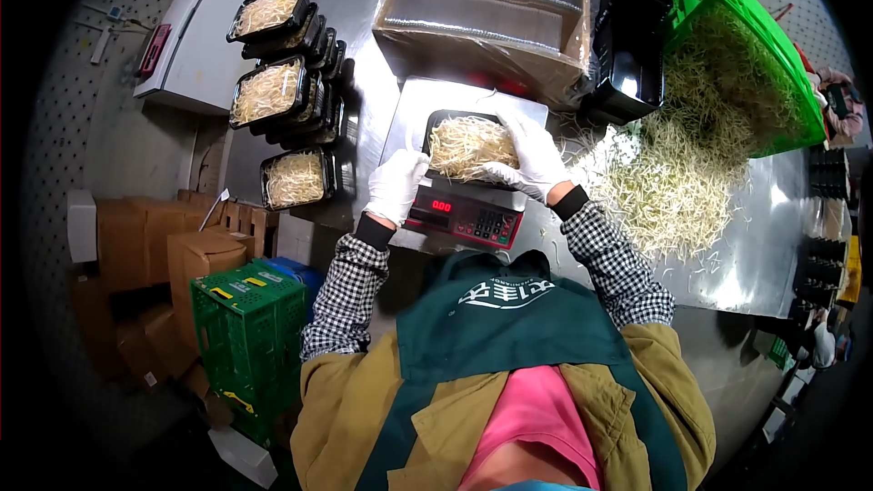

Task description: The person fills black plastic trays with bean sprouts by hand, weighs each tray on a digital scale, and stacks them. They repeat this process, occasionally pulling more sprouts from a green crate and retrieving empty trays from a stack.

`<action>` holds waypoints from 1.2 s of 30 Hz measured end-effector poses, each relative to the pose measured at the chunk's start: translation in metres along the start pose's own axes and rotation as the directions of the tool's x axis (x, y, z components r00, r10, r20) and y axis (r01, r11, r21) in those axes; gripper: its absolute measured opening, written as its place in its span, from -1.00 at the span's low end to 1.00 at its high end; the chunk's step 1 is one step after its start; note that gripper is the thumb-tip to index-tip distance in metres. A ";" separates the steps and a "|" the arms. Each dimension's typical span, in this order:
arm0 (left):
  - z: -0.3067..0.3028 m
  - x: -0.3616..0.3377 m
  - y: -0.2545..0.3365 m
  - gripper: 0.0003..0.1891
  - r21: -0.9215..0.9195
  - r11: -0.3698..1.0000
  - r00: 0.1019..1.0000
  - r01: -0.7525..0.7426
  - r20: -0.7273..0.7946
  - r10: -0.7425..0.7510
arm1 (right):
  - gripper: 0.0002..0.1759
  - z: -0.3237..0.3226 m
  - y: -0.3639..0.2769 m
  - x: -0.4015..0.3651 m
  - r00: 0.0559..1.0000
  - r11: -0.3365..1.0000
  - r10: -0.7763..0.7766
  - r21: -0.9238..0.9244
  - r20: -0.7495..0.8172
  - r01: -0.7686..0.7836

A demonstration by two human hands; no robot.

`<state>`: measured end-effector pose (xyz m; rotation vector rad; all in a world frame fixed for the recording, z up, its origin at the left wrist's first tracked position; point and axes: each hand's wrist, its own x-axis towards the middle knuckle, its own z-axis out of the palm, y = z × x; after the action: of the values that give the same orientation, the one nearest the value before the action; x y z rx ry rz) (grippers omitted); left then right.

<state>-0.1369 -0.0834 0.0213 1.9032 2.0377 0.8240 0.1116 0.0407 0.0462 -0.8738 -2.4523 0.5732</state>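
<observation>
A black tray filled with bean sprouts (471, 147) is at the scale's silver platform (409, 111); the red display (441, 206) reads 0.00. My gloved left hand (396, 185) has its fingers closed on the tray's left edge. At the tray's right side, my gloved right hand (530, 160) holds it, with thumb low and fingers along the far right edge. Whether the tray rests on the platform or hangs just above it I cannot tell. To the right lies a loose pile of bean sprouts (687, 200) on the metal table (759, 264).
Stacked filled trays (268, 93) stand at the left. Behind the scale is an open carton (491, 45) of clear packaging, beside stacked empty black trays (627, 64). A tipped green crate (791, 82) spills sprouts at the right. Green crates (250, 327) and cardboard boxes (200, 264) sit lower left.
</observation>
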 end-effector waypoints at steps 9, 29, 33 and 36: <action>-0.053 0.030 0.041 -0.87 -0.778 0.582 0.968 0.235 0.132 -0.214 | -0.10 -0.014 0.020 -0.008 0.970 0.970 0.185 0.186 -0.159 -0.155; 0.059 0.039 0.045 -0.61 0.061 0.950 0.950 -0.308 -0.030 0.310 | -0.74 0.005 0.011 0.049 0.994 0.991 0.044 -0.119 -0.100 -0.055; 0.058 0.037 0.047 -0.58 0.093 0.958 0.962 -0.271 0.002 0.272 | -0.77 0.030 0.071 0.110 0.953 0.994 -0.092 -0.037 0.288 0.107; 0.059 0.032 0.044 -0.55 0.090 0.969 0.972 -0.232 -0.005 0.233 | -0.77 0.051 0.103 0.107 0.855 0.970 -0.235 0.057 0.462 0.236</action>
<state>-0.0723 -0.0387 0.0037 2.2235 1.9139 0.8139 0.0585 0.1745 -0.0177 -0.4532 -2.9345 0.7615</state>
